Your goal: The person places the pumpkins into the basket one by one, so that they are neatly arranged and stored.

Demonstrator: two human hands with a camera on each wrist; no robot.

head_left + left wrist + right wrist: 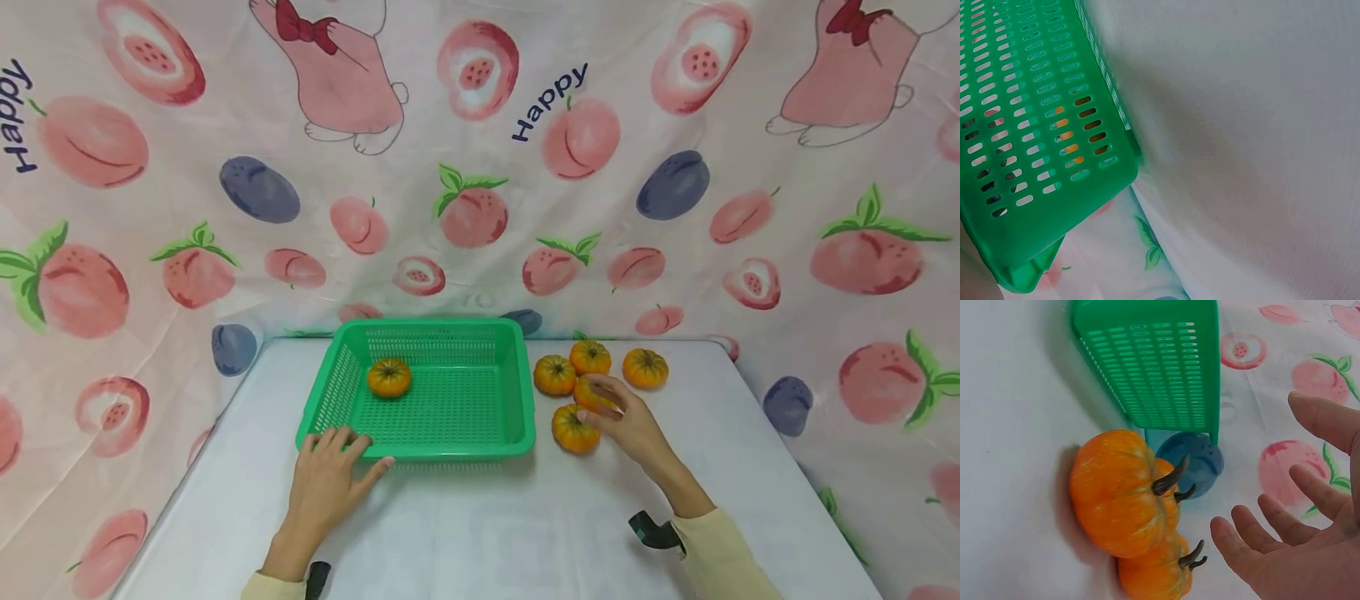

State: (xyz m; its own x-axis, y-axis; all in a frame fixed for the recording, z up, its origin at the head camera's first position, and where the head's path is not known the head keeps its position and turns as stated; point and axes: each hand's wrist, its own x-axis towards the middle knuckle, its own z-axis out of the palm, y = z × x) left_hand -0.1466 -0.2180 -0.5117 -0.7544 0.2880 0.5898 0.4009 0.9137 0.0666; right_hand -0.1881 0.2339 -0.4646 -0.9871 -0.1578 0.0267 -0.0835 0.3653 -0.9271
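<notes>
A small orange pumpkin (389, 378) sits in the back left of a green plastic basket (420, 451). My left hand (324, 479) rests at the basket's front left corner, fingers over the rim and thumb stretched out along the front. To the basket's right lies a group of several orange pumpkins with dark stems. Over them hovers my right hand (626, 423), its fingers spread and holding nothing, as the right wrist view shows. Nearest to it are the front pumpkin (575, 430) and the one behind it (589, 395), which the fingers partly cover.
Farther back are a left pumpkin (554, 376), a rear pumpkin (590, 357) and one apart on the right (645, 368). A white table (480, 533) carries everything. A fruit-printed cloth (480, 167) hangs behind and at both sides.
</notes>
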